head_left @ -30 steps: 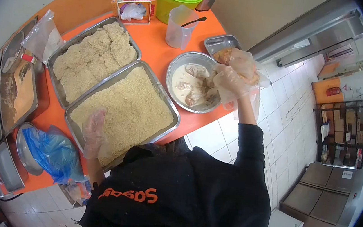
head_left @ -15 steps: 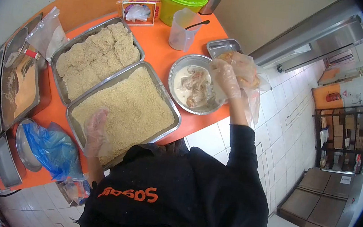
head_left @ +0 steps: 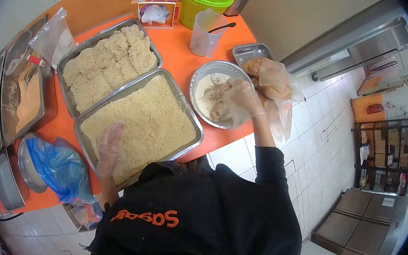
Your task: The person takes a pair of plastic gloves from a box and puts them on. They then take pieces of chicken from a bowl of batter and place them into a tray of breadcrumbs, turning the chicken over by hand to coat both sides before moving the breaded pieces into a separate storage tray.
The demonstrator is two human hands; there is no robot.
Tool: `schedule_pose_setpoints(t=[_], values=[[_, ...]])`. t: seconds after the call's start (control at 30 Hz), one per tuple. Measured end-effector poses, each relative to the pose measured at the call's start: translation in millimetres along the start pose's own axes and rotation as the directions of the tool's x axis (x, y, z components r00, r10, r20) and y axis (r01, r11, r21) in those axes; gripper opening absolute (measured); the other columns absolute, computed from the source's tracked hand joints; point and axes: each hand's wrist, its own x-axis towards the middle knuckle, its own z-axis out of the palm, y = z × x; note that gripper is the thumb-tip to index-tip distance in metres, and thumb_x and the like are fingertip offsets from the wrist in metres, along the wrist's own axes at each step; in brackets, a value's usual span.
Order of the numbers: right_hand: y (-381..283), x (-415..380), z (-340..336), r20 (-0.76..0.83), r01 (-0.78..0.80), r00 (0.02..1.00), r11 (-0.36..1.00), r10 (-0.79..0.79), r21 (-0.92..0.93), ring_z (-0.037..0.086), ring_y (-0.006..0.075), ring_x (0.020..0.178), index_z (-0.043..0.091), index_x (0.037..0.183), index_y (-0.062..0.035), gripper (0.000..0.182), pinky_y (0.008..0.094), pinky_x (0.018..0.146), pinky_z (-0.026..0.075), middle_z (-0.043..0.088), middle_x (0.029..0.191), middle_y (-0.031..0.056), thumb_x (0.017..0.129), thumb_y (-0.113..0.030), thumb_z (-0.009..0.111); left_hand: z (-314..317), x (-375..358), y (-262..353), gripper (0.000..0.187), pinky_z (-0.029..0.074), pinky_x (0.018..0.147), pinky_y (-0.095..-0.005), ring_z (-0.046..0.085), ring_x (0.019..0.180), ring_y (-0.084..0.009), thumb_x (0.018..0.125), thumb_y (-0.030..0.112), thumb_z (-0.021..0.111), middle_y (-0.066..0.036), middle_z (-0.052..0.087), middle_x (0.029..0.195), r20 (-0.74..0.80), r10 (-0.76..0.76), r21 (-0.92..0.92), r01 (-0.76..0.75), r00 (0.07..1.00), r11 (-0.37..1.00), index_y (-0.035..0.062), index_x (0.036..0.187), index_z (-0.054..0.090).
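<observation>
My right hand [head_left: 247, 98], in a clear plastic glove, reaches over the right side of a metal bowl [head_left: 193, 101] of white liquid batter. Its fingers are curled down around a piece of raw meat, mostly hidden beneath them. More batter-coated meat pieces [head_left: 218, 112] lie in the bowl. Just right of this hand, a clear plastic bag [head_left: 277, 74] holds orange-brown marinated meat [head_left: 278, 92]. My left hand [head_left: 110, 146], also gloved, lies at the near left side of a metal tray filled with pale crumbs [head_left: 152, 113]. Its fingers are stretched out, holding nothing.
Behind the crumb tray, another tray holds crumb-coated pieces [head_left: 110, 60]. A measuring jug [head_left: 203, 41] with a dark spoon, a small metal tray [head_left: 246, 51] and a green bucket [head_left: 197, 14] stand farther back. At left are a blue plastic bag [head_left: 59, 168] and a flour pan [head_left: 29, 96].
My right hand has moved left and down from the meat bag to over the bowl, uncovering the bag's contents. My left hand has barely shifted on the crumbs.
</observation>
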Motion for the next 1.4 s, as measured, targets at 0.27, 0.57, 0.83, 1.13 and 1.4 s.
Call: schedule_pose_setpoints(t=[0.27, 0.57, 0.83, 1.13, 1.4], values=[[14, -19, 3, 0.108, 0.253, 0.965, 0.736, -0.24, -0.628, 0.067, 0.0228, 0.078, 0.071, 0.082, -0.0114, 0.01, 0.035, 0.067, 0.053, 0.069, 0.084, 0.0053, 0.078, -0.012, 0.062, -2, -5, -4, 0.016, 0.053, 0.091, -0.0301, 0.068, 0.101, -0.0186, 0.097, 0.004, 0.062, -0.011, 0.072, 0.109, -0.068, -0.055, -0.063, 0.051, 0.996, 0.997, -0.0032, 0.11, 0.069], [-21, 4, 67, 0.112, 0.212, 0.975, 0.962, -0.194, -0.175, 0.069, 0.036, 0.082, 0.071, 0.093, -0.0064, 0.018, 0.0483, 0.08, 0.054, 0.07, 0.088, 0.0175, 0.088, -0.017, 0.057, -1, 1, 4, 0.02, 0.052, 0.093, -0.0298, 0.067, 0.103, -0.0172, 0.098, 0.005, 0.061, -0.009, 0.072, 0.111, -0.029, 0.019, -0.028, -0.02, 0.999, 0.999, -0.003, 0.115, 0.067], [70, 6, 42, -0.024, 0.059, 0.998, 0.992, -0.056, 0.11, 0.07, 0.0246, 0.077, 0.069, 0.101, -0.001, 0.022, 0.036, 0.07, 0.056, 0.072, 0.085, 0.0093, 0.093, -0.021, 0.065, -15, -19, 7, 0.025, 0.05, 0.101, -0.0305, 0.065, 0.111, -0.0187, 0.098, 0.005, 0.061, -0.012, 0.069, 0.118, -0.105, -0.158, -0.139, 0.143, 0.982, 0.98, -0.0026, 0.122, 0.064], [-43, 6, -77, 0.22, -0.21, 0.969, -0.093, 0.11, 0.973, 0.067, 0.0133, 0.088, 0.066, 0.107, 0.001, 0.023, 0.0274, 0.077, 0.056, 0.069, 0.096, 0.0051, 0.09, -0.011, 0.073, -22, -22, 13, 0.025, 0.048, 0.102, -0.0306, 0.063, 0.114, -0.0188, 0.099, 0.008, 0.061, -0.011, 0.068, 0.12, -0.073, -0.112, -0.075, 0.106, 0.991, 0.991, -0.0033, 0.122, 0.063], [-189, 26, -95, 0.206, -0.258, 0.952, -0.231, -0.226, 0.938, 0.064, 0.0187, 0.075, 0.067, 0.091, -0.0019, 0.016, 0.0337, 0.061, 0.049, 0.065, 0.082, 0.0066, 0.086, -0.014, 0.076, -50, -49, 21, 0.018, 0.053, 0.088, -0.0323, 0.069, 0.099, -0.0229, 0.097, 0.006, 0.06, -0.014, 0.072, 0.108, -0.171, 0.134, 0.222, -0.095, 0.976, 0.97, -0.002, 0.112, 0.067]])
